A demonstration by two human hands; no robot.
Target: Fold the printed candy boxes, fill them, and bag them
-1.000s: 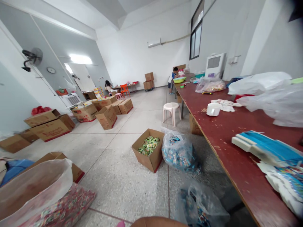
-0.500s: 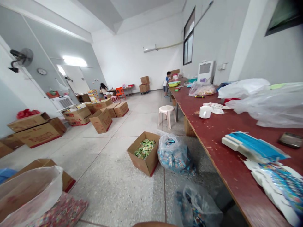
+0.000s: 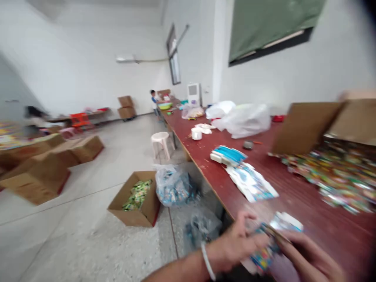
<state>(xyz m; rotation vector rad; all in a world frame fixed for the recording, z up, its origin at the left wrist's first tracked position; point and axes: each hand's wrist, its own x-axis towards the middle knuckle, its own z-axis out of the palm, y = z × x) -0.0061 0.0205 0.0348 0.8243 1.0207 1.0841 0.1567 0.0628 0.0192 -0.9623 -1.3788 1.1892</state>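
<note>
My left hand (image 3: 237, 243), a white band on its wrist, is in front of me at the table's edge with its fingers curled on a small printed packet (image 3: 261, 260). My right hand (image 3: 311, 256) grips the other side of that packet. Blue, yellow and red show on it, but motion blur hides its details. A white-and-blue printed pouch (image 3: 286, 222) lies on the table just beyond the hands. Farther on is a flat printed sheet of packets (image 3: 251, 182), beside a stack of blue and white packs (image 3: 229, 155).
Shiny wrapped packets (image 3: 331, 172) spill from an open carton (image 3: 307, 125) on the red table (image 3: 273, 156). A carton of green packets (image 3: 133, 217), a bag of blue packets (image 3: 173, 186) and a stool (image 3: 161, 137) stand on the floor. A person (image 3: 154, 98) is at the far end.
My view has swung right, bringing the open carton and spilled packets into sight. Both my hands have come into view with the printed packet.
</note>
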